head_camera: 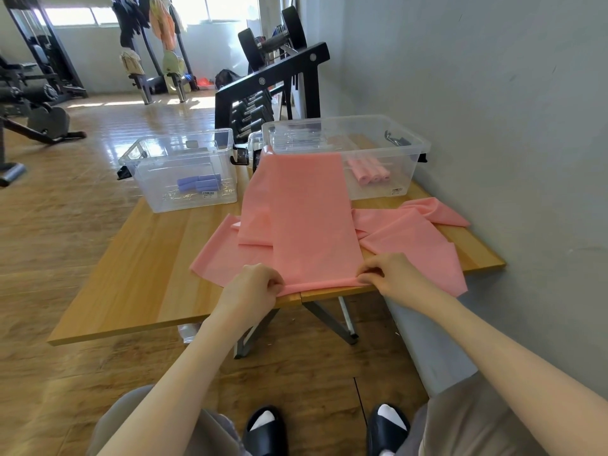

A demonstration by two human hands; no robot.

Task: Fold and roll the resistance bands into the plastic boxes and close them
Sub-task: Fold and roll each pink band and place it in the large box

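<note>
- Left hand [255, 284] pinches the near edge of the pink band [312, 222] at the table's [131, 268] front edge, fingers curled on it
- Right hand [388, 274] pinches the same edge further right — a thin fold runs between the two hands
- The band stretches away over the table and up over the rim of the right box [388, 153], which holds pink rolls [368, 174]
- Left box [179, 169] — open, with purple rolls [197, 184] inside

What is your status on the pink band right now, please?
Left hand and right hand both pinch the pink band at the table edge. Far end draped over the right box. Nothing in the way.
</note>
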